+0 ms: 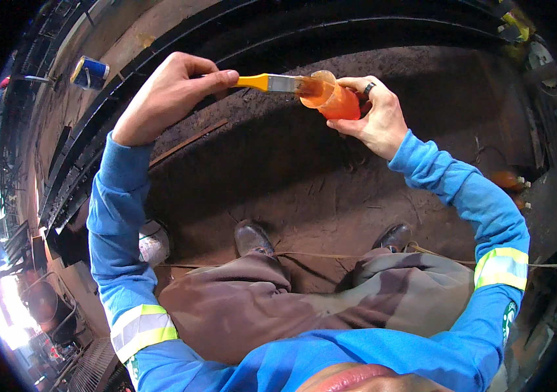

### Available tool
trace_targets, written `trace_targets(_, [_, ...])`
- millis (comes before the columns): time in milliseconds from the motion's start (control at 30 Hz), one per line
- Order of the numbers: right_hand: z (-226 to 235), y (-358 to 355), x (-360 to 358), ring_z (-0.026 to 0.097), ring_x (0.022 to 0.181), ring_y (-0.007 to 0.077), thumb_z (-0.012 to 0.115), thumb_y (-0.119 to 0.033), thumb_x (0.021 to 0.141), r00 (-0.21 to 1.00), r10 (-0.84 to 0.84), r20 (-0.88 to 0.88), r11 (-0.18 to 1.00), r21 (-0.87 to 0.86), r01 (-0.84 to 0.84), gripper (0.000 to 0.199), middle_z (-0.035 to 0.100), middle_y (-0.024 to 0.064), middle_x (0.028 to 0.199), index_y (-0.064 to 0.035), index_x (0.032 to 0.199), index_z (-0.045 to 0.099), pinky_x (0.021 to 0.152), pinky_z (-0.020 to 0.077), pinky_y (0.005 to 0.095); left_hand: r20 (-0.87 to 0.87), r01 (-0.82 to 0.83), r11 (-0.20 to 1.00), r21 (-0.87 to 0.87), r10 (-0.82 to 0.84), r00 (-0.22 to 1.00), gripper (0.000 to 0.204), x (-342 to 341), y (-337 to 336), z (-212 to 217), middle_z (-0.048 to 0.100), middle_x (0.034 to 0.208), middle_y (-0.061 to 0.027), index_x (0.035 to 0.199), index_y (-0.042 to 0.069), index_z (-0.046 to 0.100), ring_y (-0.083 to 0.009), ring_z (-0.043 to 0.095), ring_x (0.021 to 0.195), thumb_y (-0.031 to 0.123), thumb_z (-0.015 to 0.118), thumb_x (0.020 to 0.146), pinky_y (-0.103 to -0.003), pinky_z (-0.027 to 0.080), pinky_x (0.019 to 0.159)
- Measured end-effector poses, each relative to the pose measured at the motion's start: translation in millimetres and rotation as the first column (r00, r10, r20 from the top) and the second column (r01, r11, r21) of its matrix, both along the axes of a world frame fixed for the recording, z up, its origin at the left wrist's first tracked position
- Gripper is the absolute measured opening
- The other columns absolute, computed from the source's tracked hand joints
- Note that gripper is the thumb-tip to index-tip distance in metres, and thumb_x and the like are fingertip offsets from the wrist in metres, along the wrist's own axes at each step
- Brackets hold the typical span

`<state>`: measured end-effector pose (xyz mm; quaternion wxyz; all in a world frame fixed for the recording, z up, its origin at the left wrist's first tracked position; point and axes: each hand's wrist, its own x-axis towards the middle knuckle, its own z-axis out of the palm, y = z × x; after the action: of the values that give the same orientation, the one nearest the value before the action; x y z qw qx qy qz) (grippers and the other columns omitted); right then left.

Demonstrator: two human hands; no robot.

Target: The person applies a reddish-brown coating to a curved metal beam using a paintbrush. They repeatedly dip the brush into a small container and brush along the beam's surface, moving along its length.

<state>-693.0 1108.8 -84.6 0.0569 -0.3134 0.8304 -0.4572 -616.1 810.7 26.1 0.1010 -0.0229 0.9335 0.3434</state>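
Observation:
My left hand [177, 95] is closed around the yellow handle of a flat paintbrush [281, 83], thumb along the top. The brush lies nearly level, its metal band pointing right and its bristles at the mouth of a translucent cup [342, 104]. Orange-red colour shows through the cup's wall; how full it is I cannot tell. My right hand [381, 121] grips the cup from the right, with fingers behind it and the thumb along its lower side. The cup is tilted, its mouth toward the brush. A dark ring sits on one right-hand finger.
Long dark metal bars [246, 40] curve across the far side and left. A blue can [90, 73] stands at the upper left. Beside my left sleeve is a whitish bucket [154, 244]. A cord [318, 255] crosses the dirt floor by my boots. Orange bottles [508, 180] lie at right.

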Motion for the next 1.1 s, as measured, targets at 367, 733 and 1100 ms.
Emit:
trace_targets(367, [-9.8,-4.7,-11.4,0.065,0.098,0.0264,0.089,-0.013,0.063,0.995,-0.072,-0.067,0.996,-0.05,0.069,0.058,0.061,0.0123,0.107,-0.0096,0.116,0.065,0.09,0.0544,0.0343,0.235,-0.27,0.842,0.468,0.176,0.956,0.039,1.9,-2.8,-4.8,0.04,0.064,0.0074,0.091,0.0,0.065,-0.0009,0.029,0.051,0.039,0.068,0.091,-0.021,0.019,0.045])
trace_targets(733, [6.7,-3.2,-17.7,0.065,0.097,0.0191,0.091,-0.018,0.068,0.95,0.06,0.306,0.955,-0.294,0.034,0.066,0.066,0.0119,0.108,-0.0013,0.123,0.059,0.092,0.0537,0.0338,-0.166,0.074,0.943,0.325,-0.02,0.986,0.029,3.1,-5.7,1.2,0.054,0.08,0.0058,0.109,0.001,0.066,-0.0015,0.043,0.07,0.027,0.064,0.097,-0.018,0.034,0.061])
trace_targets(1100, [12.6,5.4,-40.6,0.066,0.097,0.0194,0.092,-0.021,0.067,0.952,-0.058,0.3,0.93,-0.332,0.161,0.07,0.066,0.0129,0.108,0.0002,0.124,0.058,0.09,0.0553,0.0319,-0.233,-0.012,0.782,0.623,0.2,0.952,0.032,7.7,-44.4,30.7,0.047,0.076,0.0017,0.109,-0.004,0.06,-0.0083,0.044,0.07,0.026,0.058,0.098,-0.023,0.035,0.066])
